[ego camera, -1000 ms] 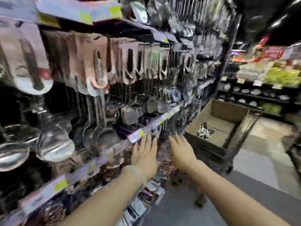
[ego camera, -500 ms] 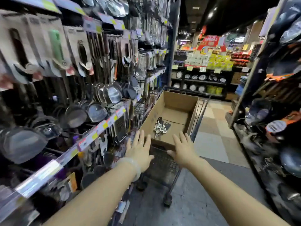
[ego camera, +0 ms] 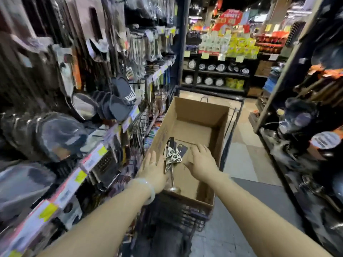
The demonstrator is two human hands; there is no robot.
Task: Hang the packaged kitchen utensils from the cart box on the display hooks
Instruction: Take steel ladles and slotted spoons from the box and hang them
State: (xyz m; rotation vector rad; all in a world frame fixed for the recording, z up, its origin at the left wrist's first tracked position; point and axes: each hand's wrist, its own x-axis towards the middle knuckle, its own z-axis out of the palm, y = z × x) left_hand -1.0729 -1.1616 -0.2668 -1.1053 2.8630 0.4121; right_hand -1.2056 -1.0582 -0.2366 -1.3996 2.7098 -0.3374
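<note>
Facing down the aisle, we have the display rack (ego camera: 104, 101) filling the whole left side, its hooks crowded with blurred spatulas, strainers and carded tools above a run of price tags. Ahead of us stands the wire cart (ego camera: 181, 217), and in it sits the open cardboard box (ego camera: 202, 115), long and deep, its bare floor mostly showing.

Our two forearms reach forward over the near end of that box. The left hand (ego camera: 155, 172), with a pale bangle at the wrist, hovers at the box's left wall, fingers spread and holding nothing. The right hand (ego camera: 201, 164) is inside the box, palm down, fingers loosely extended and likewise empty.

Between them lie the packaged kitchen utensils (ego camera: 173, 156), a small bundle of thin metal stems with dark cards and round labels fanned at the far end. Their long axis runs away from us, slightly tilted, with the round heads nearest our wrists by the box's front wall. The bundle sits just beside the left hand's fingertips and just left of the right thumb; we judge the left hand marginally nearer, though either could close on the stems. The likely pick, we think, is a sideways pinch across the stems near the cards, so the hang holes stay free for the hooks.
</note>
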